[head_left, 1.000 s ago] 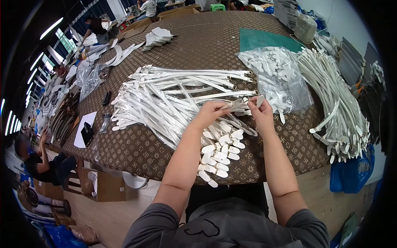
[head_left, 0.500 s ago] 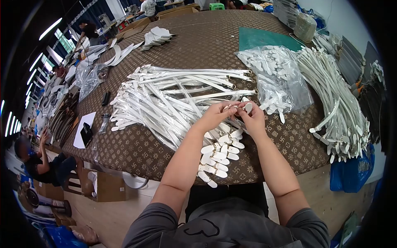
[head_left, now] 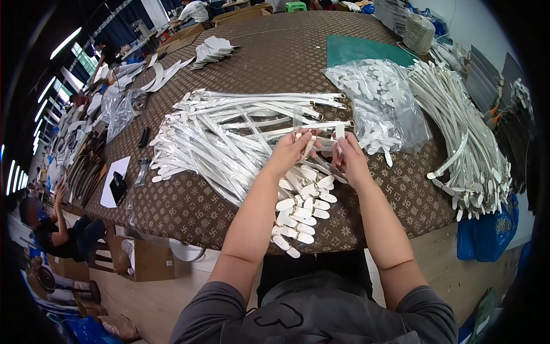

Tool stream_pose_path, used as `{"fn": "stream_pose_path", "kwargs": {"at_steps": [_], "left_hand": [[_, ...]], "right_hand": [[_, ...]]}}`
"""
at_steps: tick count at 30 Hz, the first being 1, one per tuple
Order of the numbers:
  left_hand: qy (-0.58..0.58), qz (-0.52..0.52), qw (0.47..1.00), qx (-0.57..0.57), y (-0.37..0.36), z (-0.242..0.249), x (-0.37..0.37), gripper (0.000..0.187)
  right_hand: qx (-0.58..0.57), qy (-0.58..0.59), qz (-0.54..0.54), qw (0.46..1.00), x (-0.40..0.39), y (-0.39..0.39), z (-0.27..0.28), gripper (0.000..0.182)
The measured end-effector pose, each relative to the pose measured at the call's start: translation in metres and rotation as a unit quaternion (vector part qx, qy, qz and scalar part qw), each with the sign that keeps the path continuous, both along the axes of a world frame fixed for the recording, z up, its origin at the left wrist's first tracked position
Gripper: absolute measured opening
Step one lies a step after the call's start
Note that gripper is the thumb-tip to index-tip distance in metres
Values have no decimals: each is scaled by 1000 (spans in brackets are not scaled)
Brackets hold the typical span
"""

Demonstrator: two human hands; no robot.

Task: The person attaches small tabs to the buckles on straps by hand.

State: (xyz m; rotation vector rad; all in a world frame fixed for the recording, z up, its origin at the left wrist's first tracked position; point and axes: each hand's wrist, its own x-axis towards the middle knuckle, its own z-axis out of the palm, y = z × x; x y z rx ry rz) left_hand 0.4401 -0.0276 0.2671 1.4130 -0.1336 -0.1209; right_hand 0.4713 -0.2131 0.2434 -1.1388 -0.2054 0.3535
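Note:
Near the middle of the patterned table, my left hand pinches the buckle end of a white strap. My right hand, a short gap to its right, has its fingers closed on a small white tab that stands upright. Under and left of my hands spreads a large pile of white straps. A cluster of white tabs with small buckles hangs toward the table's front edge. Just beyond my right hand lies a clear plastic bag of white tabs.
Another bundle of white straps drapes over the right side. A green mat lies at the back. White paper with a black object is at the left. A person sits at the lower left.
My hands have moved apart, and the tab at my right hand now points upward. The view has shifted slightly.

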Motion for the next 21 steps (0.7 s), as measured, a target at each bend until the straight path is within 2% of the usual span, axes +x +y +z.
{"fn": "stream_pose_path", "kwargs": {"at_steps": [1,5,8,12,21], "left_hand": [[24,14,999,-33,2,1,-1,32],[41,31,998,-47,3,0,-1,35],[48,27,997,-54,3,1,-1,35],[51,27,997,-49,2,3,-3,35],[25,13,1000,-1,4,-4,1,41]], "right_hand": [[0,2,-3,1000,-1,-2,2,23],[48,38,65,996,-4,-2,8,24],[-25,-24,73,997,-1,1,1,21],[-61,-55,51,995,-7,2,11,20],[-77,-54,51,994,-8,1,15,19]]}}
